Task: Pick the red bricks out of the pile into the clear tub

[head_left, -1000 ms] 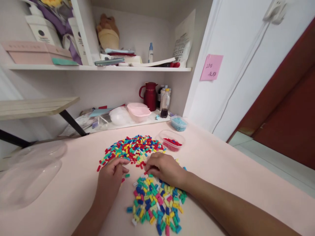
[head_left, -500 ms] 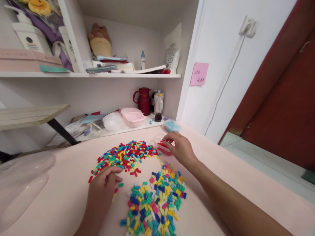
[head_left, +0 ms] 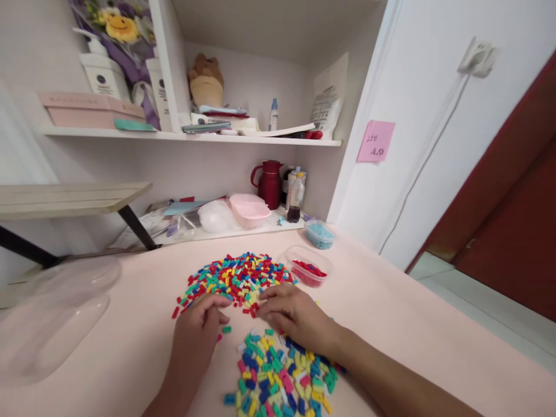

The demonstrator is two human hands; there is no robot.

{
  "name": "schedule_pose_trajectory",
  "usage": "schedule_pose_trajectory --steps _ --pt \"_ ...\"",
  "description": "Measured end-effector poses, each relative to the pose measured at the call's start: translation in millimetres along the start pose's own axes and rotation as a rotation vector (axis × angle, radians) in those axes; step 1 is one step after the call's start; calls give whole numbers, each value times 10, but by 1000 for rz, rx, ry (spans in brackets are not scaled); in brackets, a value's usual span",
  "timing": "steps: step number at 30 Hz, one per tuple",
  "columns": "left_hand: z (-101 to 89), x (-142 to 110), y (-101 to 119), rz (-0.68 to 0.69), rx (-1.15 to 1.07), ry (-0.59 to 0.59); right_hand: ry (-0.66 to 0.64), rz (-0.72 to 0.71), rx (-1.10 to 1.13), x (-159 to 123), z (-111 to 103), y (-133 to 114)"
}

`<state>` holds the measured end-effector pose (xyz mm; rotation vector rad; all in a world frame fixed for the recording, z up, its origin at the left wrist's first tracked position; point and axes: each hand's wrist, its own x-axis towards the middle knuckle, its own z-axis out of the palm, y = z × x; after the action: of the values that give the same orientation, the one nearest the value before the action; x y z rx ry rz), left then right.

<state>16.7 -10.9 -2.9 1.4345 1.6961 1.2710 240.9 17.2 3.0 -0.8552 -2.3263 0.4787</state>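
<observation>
Small coloured plastic building bricks lie in two heaps on the pink tabletop. The far heap [head_left: 237, 275] mixes many red bricks with green, blue and yellow ones. The nearer heap [head_left: 278, 376] is mostly green, yellow and blue, with some pink. At the left front edge of the far heap rests my left hand [head_left: 195, 324], loosely curled, a gap between thumb and forefinger. My right hand [head_left: 299, 318] reaches in between the heaps, fingers extended and apart beside a few loose red bricks [head_left: 251, 311]. Behind it stands a clear plastic tub [head_left: 324, 269] with red bricks [head_left: 309, 269] inside.
A second clear tub [head_left: 320, 234] holds light blue bricks. Clear plastic lids or trays [head_left: 65, 324] lie at the left. Along the back are a pink container [head_left: 249, 209], a dark red jug [head_left: 269, 185] and a bottle of dark liquid [head_left: 296, 200].
My right hand has left the tub of red bricks and come down left to the far heap's front edge. The left hand keeps its place. The view has shifted left.
</observation>
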Motion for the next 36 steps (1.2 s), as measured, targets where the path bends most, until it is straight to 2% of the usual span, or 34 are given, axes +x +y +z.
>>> schedule_pose_trajectory --steps 4,12,15,19,26,32,34,36 --pt "9 -7 1 -13 -5 7 -40 10 -53 2 43 58" --pt "9 -39 30 -2 -9 27 -84 -66 -100 15 11 24" --pt "3 -35 28 1 -14 33 3 -54 -76 30 -75 7" --pt "5 -34 47 -11 -7 26 247 11 -142 39 -281 58" --pt "17 -56 100 -31 -9 54 588 256 -225 -30 -602 249" --pt "8 -53 89 -43 -7 45 642 367 -340 -49 -619 267" --pt "3 -50 94 -53 -1 46 645 327 -311 -35 -566 223" --pt "1 -46 95 -48 7 35 572 223 -226 -19 -474 149"
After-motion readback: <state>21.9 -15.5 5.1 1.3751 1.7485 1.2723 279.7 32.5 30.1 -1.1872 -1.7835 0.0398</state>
